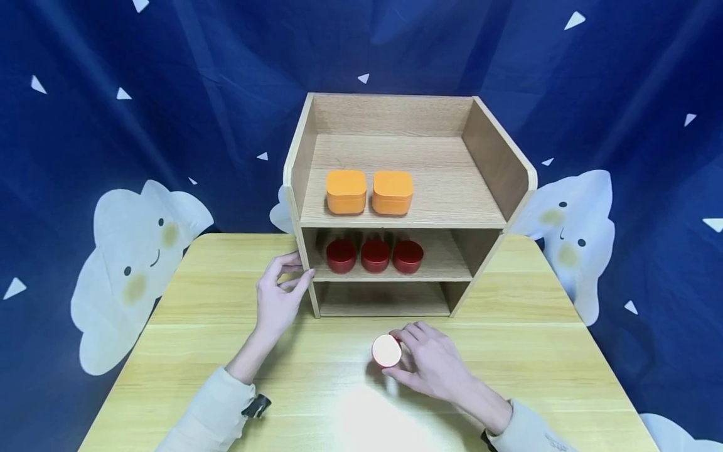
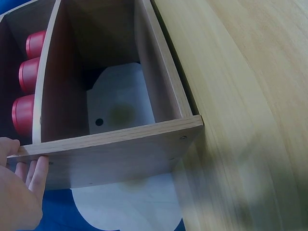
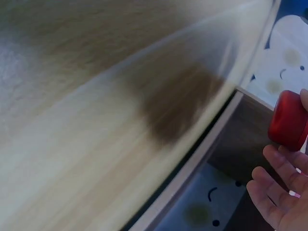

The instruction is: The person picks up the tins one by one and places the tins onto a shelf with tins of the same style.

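Observation:
My right hand (image 1: 432,364) pinches a round red tin (image 1: 386,351) by its side, over the table in front of the shelf; its top catches the light. In the right wrist view the same red tin (image 3: 288,120) sits between thumb and fingers. With the left hand (image 1: 280,295) I grip the left side panel of the wooden shelf (image 1: 395,223), thumb at its front edge and fingers on the outer face. On the middle board stand three red tins (image 1: 375,256) in a row. The top board holds two orange boxes (image 1: 369,192) with rounded corners.
The shelf stands at the back of a light wooden table (image 1: 214,326). Its bottom compartment (image 1: 384,299) lies under the row of tins. Behind hangs a dark blue curtain (image 1: 237,94) with clouds and white triangles.

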### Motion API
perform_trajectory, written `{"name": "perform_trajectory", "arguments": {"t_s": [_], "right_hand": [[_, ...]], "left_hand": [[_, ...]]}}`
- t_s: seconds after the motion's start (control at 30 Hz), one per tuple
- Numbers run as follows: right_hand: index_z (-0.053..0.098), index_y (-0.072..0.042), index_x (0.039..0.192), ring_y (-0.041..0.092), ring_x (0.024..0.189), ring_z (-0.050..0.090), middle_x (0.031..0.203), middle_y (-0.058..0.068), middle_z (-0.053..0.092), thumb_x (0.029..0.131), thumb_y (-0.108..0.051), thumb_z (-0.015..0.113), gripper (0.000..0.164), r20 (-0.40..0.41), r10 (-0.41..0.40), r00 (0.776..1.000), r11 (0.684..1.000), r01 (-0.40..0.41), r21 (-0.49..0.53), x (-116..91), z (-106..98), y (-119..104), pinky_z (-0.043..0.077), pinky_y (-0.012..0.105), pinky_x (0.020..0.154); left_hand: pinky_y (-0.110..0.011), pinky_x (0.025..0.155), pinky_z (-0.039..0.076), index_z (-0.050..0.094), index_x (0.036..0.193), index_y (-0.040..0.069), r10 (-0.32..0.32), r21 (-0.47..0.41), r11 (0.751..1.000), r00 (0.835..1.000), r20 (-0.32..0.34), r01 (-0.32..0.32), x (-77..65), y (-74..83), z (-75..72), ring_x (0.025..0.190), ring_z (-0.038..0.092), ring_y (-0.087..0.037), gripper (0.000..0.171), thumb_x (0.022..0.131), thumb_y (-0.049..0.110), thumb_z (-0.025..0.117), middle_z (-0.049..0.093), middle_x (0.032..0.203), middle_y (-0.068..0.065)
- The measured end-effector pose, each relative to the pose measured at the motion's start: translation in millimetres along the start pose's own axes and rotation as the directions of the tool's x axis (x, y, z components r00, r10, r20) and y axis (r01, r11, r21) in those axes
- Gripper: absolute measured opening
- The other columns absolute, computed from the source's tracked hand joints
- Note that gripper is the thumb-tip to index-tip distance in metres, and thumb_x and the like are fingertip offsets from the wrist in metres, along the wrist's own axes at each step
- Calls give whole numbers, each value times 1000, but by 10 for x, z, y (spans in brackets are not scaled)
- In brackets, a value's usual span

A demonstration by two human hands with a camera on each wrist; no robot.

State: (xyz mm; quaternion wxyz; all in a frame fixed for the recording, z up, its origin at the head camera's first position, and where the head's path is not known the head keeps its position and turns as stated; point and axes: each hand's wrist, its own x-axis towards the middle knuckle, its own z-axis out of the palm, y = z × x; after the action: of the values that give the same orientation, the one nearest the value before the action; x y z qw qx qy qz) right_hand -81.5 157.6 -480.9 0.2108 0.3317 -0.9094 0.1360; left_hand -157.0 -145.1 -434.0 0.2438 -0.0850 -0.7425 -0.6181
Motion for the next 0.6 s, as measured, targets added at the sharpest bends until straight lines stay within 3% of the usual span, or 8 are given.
{"name": "perform_trajectory", "arguments": {"t_s": [0.4, 0.6], "right_hand": [[73, -11, 111, 17, 88, 65, 94, -1, 73, 71, -49, 90, 58, -135, 71, 988, 997, -76, -34, 51, -267, 141, 62, 30, 66], [73, -9, 114, 18, 86, 67, 94, 0, 73, 77, -55, 86, 60, -180, 141, 974, 990, -144, -4, 81, -411, 231, 61, 31, 60]], "left_hand": [[-14, 81, 66, 68, 122, -6, -8, 4, 1000, 1000, -3, 8, -6, 0, 2, 97, 66, 1, 36, 89, -7, 79, 71, 112, -24], [-15, 81, 66, 67, 123, -6, -9, 1, 1000, 1000, -2, 9, -4, 9, 1, 97, 66, 0, 35, 89, -7, 78, 71, 112, -24]]}}
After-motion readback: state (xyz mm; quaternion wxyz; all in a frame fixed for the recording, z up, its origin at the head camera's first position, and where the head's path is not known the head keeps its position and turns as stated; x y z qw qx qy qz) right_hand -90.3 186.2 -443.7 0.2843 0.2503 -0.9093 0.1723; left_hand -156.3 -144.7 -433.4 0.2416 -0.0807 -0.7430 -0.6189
